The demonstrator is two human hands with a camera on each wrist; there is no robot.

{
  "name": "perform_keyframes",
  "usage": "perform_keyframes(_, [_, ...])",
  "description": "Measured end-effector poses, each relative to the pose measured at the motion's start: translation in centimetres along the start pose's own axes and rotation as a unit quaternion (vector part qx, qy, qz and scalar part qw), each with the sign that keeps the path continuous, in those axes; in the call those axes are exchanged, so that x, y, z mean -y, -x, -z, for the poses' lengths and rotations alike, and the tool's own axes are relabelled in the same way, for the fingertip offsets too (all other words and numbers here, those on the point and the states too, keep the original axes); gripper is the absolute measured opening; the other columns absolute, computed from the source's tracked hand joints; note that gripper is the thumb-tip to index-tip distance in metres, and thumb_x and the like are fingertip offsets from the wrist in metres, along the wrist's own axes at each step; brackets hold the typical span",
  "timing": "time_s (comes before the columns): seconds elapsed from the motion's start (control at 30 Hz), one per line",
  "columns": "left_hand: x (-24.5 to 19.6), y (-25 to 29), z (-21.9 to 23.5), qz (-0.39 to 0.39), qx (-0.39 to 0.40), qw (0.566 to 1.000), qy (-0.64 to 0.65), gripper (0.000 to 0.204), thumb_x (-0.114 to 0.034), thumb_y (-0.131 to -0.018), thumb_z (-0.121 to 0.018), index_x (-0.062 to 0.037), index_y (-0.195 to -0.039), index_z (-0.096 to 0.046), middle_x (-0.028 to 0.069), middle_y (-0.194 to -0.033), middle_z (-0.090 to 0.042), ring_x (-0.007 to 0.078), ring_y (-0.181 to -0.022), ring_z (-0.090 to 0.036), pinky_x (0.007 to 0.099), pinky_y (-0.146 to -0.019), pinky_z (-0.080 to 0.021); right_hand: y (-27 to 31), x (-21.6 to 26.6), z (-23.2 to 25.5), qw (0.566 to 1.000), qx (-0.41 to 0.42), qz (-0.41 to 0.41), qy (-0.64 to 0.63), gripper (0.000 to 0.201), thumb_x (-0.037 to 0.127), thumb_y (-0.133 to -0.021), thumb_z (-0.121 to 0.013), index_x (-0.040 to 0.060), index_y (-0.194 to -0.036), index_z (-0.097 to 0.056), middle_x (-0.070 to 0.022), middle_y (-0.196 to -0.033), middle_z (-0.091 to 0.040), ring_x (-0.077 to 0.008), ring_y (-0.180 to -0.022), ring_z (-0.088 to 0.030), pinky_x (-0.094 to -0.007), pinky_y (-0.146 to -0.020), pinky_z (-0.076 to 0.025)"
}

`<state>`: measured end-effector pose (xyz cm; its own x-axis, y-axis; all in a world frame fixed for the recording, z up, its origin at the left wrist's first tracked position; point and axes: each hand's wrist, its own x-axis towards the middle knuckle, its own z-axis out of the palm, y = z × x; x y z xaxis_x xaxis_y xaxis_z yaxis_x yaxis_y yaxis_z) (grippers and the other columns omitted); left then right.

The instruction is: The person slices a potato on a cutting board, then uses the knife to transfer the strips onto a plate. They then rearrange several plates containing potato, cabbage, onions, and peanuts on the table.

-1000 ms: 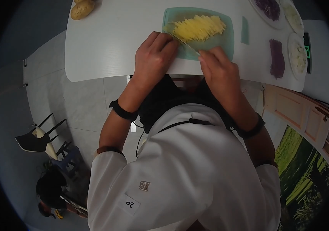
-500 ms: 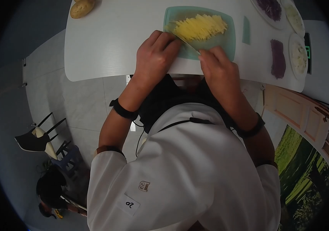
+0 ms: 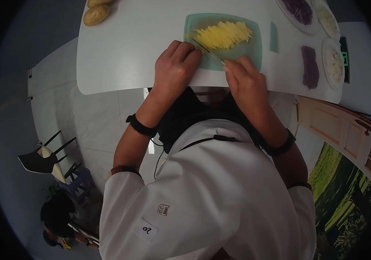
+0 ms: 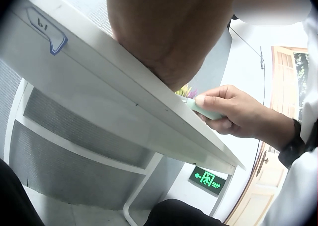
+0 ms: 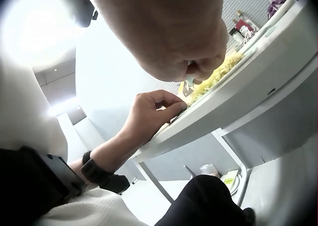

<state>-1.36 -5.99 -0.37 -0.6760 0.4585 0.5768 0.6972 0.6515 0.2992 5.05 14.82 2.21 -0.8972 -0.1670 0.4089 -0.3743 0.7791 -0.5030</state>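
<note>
On a green cutting board (image 3: 257,56) lies a heap of thin yellow strips (image 3: 224,35). The right hand (image 3: 248,84) grips the handle of a knife (image 3: 207,48), whose blade slants up-left over the board's left part. The left wrist view shows the pale green handle (image 4: 206,109) in the right hand (image 4: 238,111). Beside the blade, the left hand (image 3: 174,69) has curled fingers at the board's left edge, around a small piece mostly hidden beneath them. In the right wrist view the left hand (image 5: 149,111) has thumb and fingertips together at the board.
Potatoes (image 3: 96,15) sit at the white table's (image 3: 124,52) far left corner. To the right are a green strip (image 3: 273,37), a purple block (image 3: 310,67), a plate of purple shreds (image 3: 298,12) and plates of pale pieces (image 3: 334,63). A chair (image 3: 42,159) stands on the floor.
The head view has shifted slightly, so table and board appear a little lower. Both hands stay at the board, the right still gripping the knife; the heap looks much the same.
</note>
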Motion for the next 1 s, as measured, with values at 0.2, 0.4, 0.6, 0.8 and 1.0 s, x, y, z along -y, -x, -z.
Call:
perform_keyframes(0.2, [-0.3,0.0,0.3,0.012,-0.019,1.0,-0.012,0.018,-0.005,-0.076,-0.084,-0.007,-0.091,-0.074,0.004,-0.088,-0.067,0.0233,-0.078,-0.065,0.0356,-0.065,-0.055,-0.9,0.6,0.2,0.999,0.018,-0.044,0.007,0.018,0.007,-0.094,-0.072,0.0041,-0.112,-0.072,-0.0123,-0.095,-0.062,-0.0357,-0.074,-0.068,-0.045,-0.062,-0.055])
perform_keyframes(0.4, [-0.3,0.1,0.3,0.029,-0.027,0.999,-0.009,0.018,-0.006,-0.075,-0.085,-0.0067,-0.089,-0.074,0.004,-0.087,-0.067,0.0235,-0.077,-0.065,0.0359,-0.064,-0.054,-1.7,1.4,-0.4,0.995,0.064,-0.031,0.071,0.013,0.009,-0.094,-0.072,0.0016,-0.104,-0.069,-0.0119,-0.094,-0.06,-0.0361,-0.071,-0.067,-0.0452,-0.06,-0.056])
perform_keyframes(0.6, [-0.2,0.1,0.0,0.023,-0.047,0.999,-0.004,0.015,-0.007,-0.077,-0.083,-0.0082,-0.083,-0.069,0.0023,-0.085,-0.063,0.0225,-0.075,-0.061,0.0348,-0.063,-0.054,-1.4,1.0,-0.6,0.991,0.09,-0.02,0.098,0.011,0.011,-0.095,-0.071,0.0022,-0.1,-0.067,-0.0119,-0.093,-0.06,-0.0361,-0.07,-0.067,-0.0447,-0.058,-0.056])
perform_keyframes(0.8, [-0.2,0.1,0.0,0.03,-0.039,0.999,-0.014,0.015,-0.008,-0.077,-0.083,-0.0085,-0.083,-0.069,0.0027,-0.085,-0.063,0.0228,-0.076,-0.061,0.0349,-0.063,-0.054,-1.1,0.1,-0.3,0.992,0.041,0.032,0.112,0.015,0.015,-0.096,-0.072,0.0033,-0.091,-0.065,-0.0095,-0.088,-0.059,-0.0298,-0.059,-0.068,-0.038,-0.05,-0.057])
perform_keyframes(1.0, [-0.5,-0.2,0.0,0.036,-0.043,0.998,-0.014,0.015,-0.008,-0.077,-0.083,-0.0085,-0.082,-0.069,0.003,-0.085,-0.063,0.0234,-0.075,-0.061,0.0353,-0.064,-0.054,-1.3,1.2,0.5,0.994,0.027,0.024,0.108,0.014,0.015,-0.096,-0.072,0.003,-0.091,-0.065,-0.0104,-0.088,-0.059,-0.0296,-0.058,-0.068,-0.038,-0.049,-0.057])
